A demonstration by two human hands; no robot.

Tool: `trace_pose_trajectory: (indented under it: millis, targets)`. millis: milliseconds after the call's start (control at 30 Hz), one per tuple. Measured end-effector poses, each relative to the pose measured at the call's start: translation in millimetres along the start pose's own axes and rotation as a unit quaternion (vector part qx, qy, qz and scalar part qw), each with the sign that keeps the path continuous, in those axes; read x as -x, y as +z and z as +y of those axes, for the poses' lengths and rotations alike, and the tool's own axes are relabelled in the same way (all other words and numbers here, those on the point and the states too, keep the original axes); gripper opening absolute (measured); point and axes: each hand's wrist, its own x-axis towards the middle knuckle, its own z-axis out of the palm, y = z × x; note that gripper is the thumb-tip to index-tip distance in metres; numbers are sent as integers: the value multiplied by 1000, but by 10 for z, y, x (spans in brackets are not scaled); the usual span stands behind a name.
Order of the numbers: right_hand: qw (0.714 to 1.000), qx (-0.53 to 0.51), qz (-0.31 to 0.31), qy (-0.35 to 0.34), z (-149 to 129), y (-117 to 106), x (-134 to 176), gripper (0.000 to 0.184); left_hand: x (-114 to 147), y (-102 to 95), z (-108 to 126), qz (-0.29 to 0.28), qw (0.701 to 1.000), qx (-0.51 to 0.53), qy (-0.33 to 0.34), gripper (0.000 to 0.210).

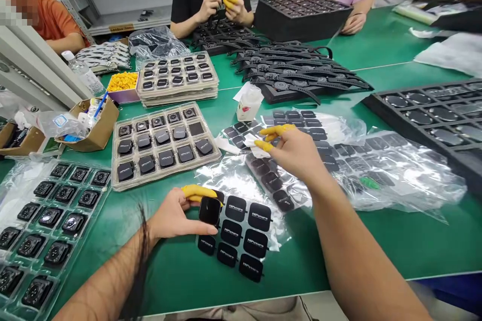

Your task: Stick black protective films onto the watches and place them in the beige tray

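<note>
My left hand (175,215), with a yellow finger cot on, grips a square black smartwatch face (209,210) by its edges, screen up. Under and beside it lies a clear sheet of black rounded-square screen films (231,233) printed "HiFuture". Farther forward, my right hand (288,148) pinches a small white wipe (253,141) between fingers in yellow cots. Below the wipe is another strip of black films (271,180). To the left, a plastic tray (165,168) carries watch faces, most covered with printed films; one pocket at its right shows none.
At left is a clear tray of watch bodies (64,193). Behind stand stacked trays (216,91), a box of yellow finger cots (123,83), a cardboard box (107,128) and a white paper cup (249,105). Strapped watches (293,72) and black foam trays (406,125) lie beyond. Co-workers sit opposite.
</note>
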Motion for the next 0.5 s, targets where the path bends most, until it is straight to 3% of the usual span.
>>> trace_pose_trajectory:
  millis: [100, 167, 267, 433, 500]
  targets:
    - [997, -35, 63, -19, -65, 197, -57, 31, -11, 16, 14, 10, 1000, -3, 1, 57]
    - [995, -44, 54, -77, -142, 387, -99, 33, -15, 18, 25, 17, 1000, -15, 5, 56]
    - [989, -48, 17, -136, -226, 559, -151, 17, -24, 14, 20, 23, 999, -27, 11, 55]
    - [972, -190, 67, -121, -380, 305, 47, 15, -54, 10, -81, 85, 996, -10, 19, 59]
    - [959, -229, -4, -167, -537, 233, 245, 12, -69, 16, -133, 113, 994, -7, 12, 60]
